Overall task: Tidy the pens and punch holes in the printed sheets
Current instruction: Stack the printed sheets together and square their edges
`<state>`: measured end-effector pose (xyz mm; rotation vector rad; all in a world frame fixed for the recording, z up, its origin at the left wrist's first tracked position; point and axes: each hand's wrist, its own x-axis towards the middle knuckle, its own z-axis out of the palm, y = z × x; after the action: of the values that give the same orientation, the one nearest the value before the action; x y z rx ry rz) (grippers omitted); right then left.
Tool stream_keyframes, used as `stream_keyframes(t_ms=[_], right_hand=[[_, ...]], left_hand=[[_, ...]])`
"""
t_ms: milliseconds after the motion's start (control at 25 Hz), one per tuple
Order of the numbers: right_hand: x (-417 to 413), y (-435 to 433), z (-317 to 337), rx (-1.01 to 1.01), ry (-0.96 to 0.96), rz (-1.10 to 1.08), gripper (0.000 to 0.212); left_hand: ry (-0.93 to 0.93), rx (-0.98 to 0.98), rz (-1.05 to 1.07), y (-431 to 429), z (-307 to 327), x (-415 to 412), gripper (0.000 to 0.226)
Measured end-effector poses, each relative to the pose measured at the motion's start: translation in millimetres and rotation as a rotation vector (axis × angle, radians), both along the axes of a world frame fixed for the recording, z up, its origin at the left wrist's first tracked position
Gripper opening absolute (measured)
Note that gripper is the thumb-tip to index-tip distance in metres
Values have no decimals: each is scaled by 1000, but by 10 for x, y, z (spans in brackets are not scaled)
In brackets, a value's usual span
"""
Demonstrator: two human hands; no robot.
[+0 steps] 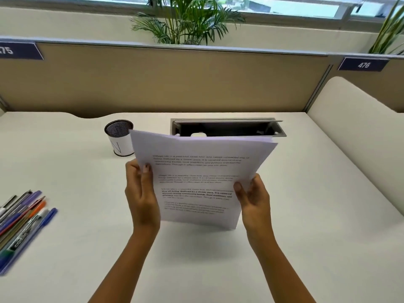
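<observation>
Sheets (203,171) upright, bottom edge on desk (306,193), likely squaring the stack; left hand (142,193) and right hand (253,200) pinch the side edges. Pens (21,219) loose at 9 o'clock.

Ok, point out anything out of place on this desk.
The pens lie loose at the desk's left edge while the mesh pen cup looks empty. The sheets, held between left hand and right hand, have uneven top edges.

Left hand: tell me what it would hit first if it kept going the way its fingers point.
The left hand points up and away, gripping the printed sheets. Beyond it, the mesh pen cup probably comes first, though depth is hard to judge.
</observation>
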<state>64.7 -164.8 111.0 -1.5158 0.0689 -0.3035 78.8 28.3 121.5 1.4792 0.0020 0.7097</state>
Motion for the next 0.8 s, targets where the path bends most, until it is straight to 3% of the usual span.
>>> stream_keyframes(t_ms=[240,440,600,800], right_hand=[[-53,5,30,54,-111,-33,18],[-84,39,-46,39,-72,-58,26],[-80,20,-77,18,-102,-96,27],[-133,68,-179,-79,-49,-136,31]], left_hand=[[-60,14,45,-109,-5,-151,21],[16,-3,-11,-120,-100,-226,17],[-24,26,-13,-124,-101,-268,25],[97,3,-15,-131,-278,-332,24]])
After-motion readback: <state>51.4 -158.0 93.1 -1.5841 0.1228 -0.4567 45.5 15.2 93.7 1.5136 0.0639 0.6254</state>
